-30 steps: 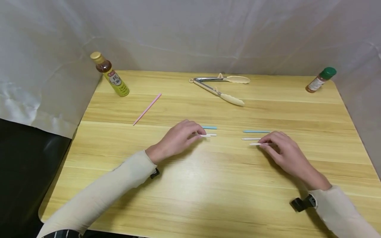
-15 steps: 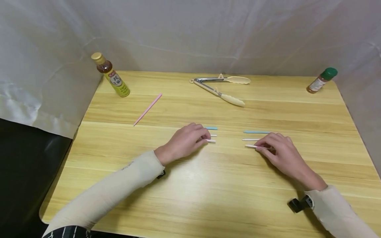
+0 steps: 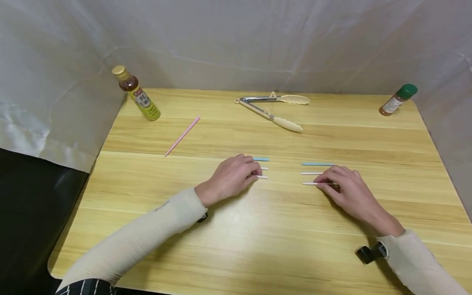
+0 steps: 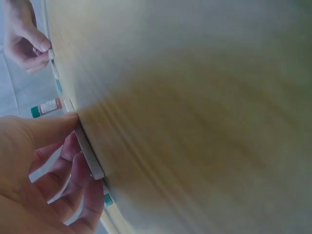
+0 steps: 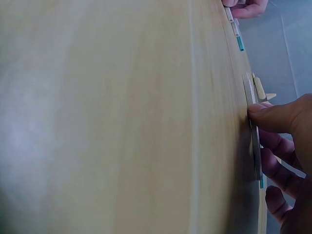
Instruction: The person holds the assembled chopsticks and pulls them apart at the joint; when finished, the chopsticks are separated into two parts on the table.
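Observation:
My left hand (image 3: 233, 179) pinches a slim white stick (image 3: 263, 177) low over the table between thumb and fingers. The left wrist view shows its squared end. Behind it lie a second white stick (image 3: 264, 168) and a blue stick (image 3: 261, 159), both partly covered by the hand. On the right, my right hand (image 3: 346, 189) pinches another white stick (image 3: 309, 183), thumb laid along it in the right wrist view. A white stick (image 3: 310, 173) and a blue stick (image 3: 317, 164) lie behind that one, roughly parallel. A gap separates the left and right rows.
A pink stick (image 3: 182, 136) lies slanted on the wooden table (image 3: 236, 246) at the left. Behind it stands a yellow-labelled bottle (image 3: 141, 98). Spread tongs (image 3: 263, 112) lie at the back, and a green-capped jar (image 3: 398, 99) stands back right. Grey cloth surrounds the table's back.
Both hands have brought their white sticks nearer the table's front edge, lining them up in front of the other sticks. The left hand has also shifted right, the right hand slightly left.

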A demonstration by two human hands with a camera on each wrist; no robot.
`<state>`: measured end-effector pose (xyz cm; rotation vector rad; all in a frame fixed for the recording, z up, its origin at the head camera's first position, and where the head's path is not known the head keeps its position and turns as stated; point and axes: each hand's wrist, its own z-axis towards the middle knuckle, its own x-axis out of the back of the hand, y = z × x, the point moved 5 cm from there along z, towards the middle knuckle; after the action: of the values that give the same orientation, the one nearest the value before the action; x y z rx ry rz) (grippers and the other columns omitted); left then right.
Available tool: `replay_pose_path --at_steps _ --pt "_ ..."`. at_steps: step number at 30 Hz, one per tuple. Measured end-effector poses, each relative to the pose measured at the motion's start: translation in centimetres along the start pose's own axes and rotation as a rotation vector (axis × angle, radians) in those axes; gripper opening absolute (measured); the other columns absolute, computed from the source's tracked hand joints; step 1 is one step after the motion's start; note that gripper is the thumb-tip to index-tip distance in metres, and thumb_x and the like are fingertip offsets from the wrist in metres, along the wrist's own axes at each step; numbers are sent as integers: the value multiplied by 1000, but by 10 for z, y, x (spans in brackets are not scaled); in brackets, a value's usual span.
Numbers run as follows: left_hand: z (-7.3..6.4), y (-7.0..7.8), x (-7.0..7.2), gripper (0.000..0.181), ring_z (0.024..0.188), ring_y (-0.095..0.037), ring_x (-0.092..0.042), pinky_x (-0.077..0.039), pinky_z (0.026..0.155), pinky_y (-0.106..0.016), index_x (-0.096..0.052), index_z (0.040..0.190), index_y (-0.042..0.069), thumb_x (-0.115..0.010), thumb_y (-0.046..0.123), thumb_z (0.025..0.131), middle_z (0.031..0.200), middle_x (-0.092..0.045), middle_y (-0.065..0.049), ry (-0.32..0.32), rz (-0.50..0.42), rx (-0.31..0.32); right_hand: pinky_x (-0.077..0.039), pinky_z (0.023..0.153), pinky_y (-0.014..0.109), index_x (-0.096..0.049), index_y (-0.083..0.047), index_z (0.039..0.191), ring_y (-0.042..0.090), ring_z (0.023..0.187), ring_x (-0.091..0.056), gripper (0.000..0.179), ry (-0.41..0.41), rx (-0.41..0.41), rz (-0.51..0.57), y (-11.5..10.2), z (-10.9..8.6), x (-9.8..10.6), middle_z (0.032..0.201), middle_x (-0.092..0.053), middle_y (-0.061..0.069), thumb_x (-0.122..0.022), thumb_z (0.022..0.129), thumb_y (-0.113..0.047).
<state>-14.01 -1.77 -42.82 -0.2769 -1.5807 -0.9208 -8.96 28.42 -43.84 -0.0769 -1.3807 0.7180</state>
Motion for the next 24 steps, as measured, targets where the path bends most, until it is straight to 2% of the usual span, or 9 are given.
replay_pose_path --at_steps 8,14,19,24 --pt "-1 -2 3 9 93 -16 -63 -54 78 -29 -80 112 20 -74 22 107 108 -76 5 1 -13 14 -33 81 34 -81 -23 103 16 92 -66 21 -1 4 -4 -1 0 0 104 -75 -6 -88 92 -7" --pt "-6 -13 17 12 104 -16 -67 -59 88 -33 -80 116 18 -73 24 107 110 -76 4 33 -63 59 -32 81 34 -81 -23 103 15 90 -65 20 -11 -4 -1 -2 1 0 104 -75 -6 -87 92 -7" --pt "-13 -38 37 16 110 -20 -68 -60 93 -38 -79 119 15 -74 24 106 115 -77 2 89 -93 143 -33 81 35 -81 -23 103 14 89 -66 21 -10 1 1 -2 1 0 104 -75 -6 -87 92 -7" --pt "-23 -79 61 18 108 -25 -71 -60 93 -42 -78 120 10 -76 19 105 118 -78 -6 161 -131 251 -33 81 35 -81 -23 103 14 88 -66 20 -8 3 4 -2 0 0 103 -74 -6 -87 92 -7"
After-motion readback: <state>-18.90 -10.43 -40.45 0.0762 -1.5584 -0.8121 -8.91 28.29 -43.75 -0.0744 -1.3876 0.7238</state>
